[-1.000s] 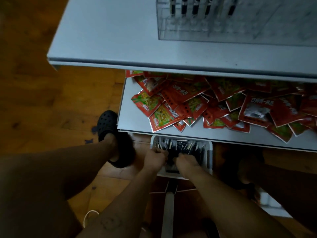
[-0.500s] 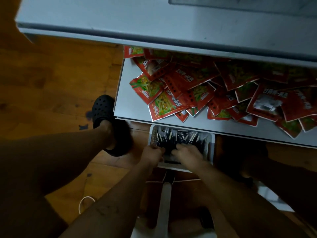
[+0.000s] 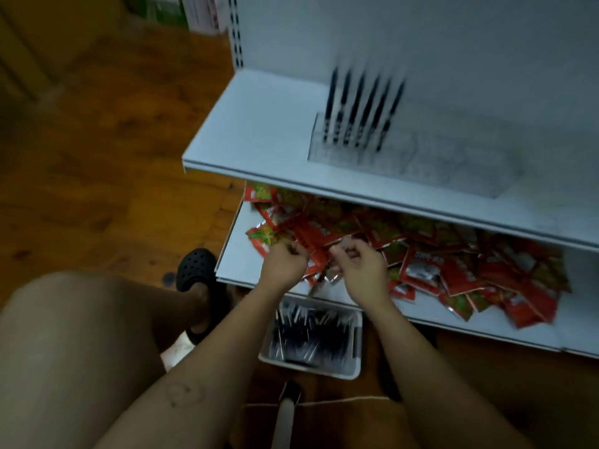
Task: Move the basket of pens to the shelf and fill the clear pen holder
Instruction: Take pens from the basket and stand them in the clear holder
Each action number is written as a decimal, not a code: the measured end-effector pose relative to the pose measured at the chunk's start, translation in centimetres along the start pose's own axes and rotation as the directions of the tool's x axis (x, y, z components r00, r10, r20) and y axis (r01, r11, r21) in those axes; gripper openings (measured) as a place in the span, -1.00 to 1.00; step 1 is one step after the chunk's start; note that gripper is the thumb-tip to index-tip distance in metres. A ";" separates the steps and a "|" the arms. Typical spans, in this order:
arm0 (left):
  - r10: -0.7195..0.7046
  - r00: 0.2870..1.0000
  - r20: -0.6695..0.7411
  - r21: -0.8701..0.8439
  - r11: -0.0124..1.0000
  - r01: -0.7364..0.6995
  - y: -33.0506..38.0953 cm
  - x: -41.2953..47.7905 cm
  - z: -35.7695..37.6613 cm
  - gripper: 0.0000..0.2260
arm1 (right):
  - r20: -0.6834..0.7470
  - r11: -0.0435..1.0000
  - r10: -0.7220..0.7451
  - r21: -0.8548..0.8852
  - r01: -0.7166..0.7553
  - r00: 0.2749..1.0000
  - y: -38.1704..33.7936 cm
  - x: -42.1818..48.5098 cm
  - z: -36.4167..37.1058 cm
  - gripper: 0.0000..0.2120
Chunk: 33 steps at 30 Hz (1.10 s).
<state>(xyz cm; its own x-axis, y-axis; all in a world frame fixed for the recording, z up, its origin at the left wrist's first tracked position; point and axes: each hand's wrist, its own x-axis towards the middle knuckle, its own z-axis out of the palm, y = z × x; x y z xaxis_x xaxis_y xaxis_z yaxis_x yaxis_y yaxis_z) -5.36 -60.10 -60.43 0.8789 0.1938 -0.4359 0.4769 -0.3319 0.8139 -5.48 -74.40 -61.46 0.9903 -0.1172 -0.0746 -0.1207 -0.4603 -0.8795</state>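
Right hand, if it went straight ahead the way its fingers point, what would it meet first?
Most likely the heap of red foil snack packets on the lower white shelf: the right hand points forward over them. Its height above them is unclear.

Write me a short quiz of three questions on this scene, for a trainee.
1. True or false: the white pen basket stands on the upper shelf.
2. What lies on the lower shelf? A) notebooks B) red snack packets C) bottles
3. Fill in: the black pens stand at the clear pen holder's ____ end, seen from the camera.
Key: 1 false, it is below the lower shelf; 2 B; 3 left.
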 end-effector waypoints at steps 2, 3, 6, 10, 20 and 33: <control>0.106 0.994 -0.018 -0.008 0.994 -0.106 3.5 -1.2 -1.0 -0.89 | -0.082 0.995 -0.093 0.031 0.096 0.992 -3.2 0.3 -2.5 -0.83; 0.154 0.988 -0.020 -0.013 0.988 -0.154 5.0 -1.8 -1.4 -0.89 | -0.127 0.989 -0.145 0.017 0.148 0.981 -4.5 0.2 -3.6 -0.86; 0.269 0.963 -0.027 -0.024 0.963 -0.269 8.6 -3.5 -2.5 -0.91 | -0.200 0.967 -0.255 -0.030 0.254 0.946 -8.1 0.1 -6.4 -0.88; 0.380 0.925 -0.028 0.102 0.921 -0.375 12.0 -4.1 -3.6 -0.84 | -0.188 0.938 -0.345 -0.037 0.344 0.920 -12.2 0.3 -9.6 -0.69; 0.492 0.841 -0.224 0.397 0.834 -0.382 15.0 1.7 -5.0 -0.30 | -0.550 0.823 -0.520 -0.120 0.554 0.653 -17.0 7.0 -14.4 -0.74; 0.336 0.942 -0.018 0.306 0.899 -0.315 15.2 8.4 -4.0 -0.08 | -0.475 0.781 -0.607 -0.208 0.589 0.637 -15.6 11.6 -11.8 -0.78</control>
<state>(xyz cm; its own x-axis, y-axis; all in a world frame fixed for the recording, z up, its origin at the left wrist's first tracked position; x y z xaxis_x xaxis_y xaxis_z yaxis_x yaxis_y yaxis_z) 9.22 -59.88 -50.17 0.9876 0.0880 -0.1300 0.1560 -0.6415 0.7511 7.12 -78.97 -43.11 0.6718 -0.2133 0.7093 0.4745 -0.6115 -0.6332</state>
